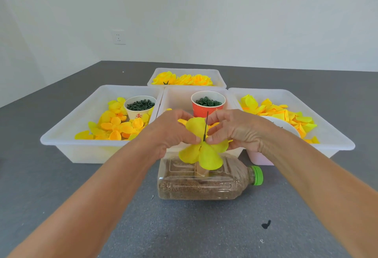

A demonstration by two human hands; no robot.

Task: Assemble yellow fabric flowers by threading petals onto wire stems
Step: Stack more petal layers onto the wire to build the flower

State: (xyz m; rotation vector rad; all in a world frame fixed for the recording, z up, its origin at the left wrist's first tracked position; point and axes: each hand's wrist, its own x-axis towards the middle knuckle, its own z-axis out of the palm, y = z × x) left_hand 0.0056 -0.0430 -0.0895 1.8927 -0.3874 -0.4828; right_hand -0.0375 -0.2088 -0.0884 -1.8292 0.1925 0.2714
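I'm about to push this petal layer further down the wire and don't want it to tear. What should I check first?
1. Both hands hold the petals: left hand and right hand pinch at the wire, ok.
2. Wire pokes up through the petals: ok.
3. Wire straight: ok.
4. Bottle base lying steady on the table: ok.
5. Hole in the fabric intact: cannot tell, fingers cover it.

Matt cloth petals (pixel 201 155), translucent plastic bins (pixel 67 135)
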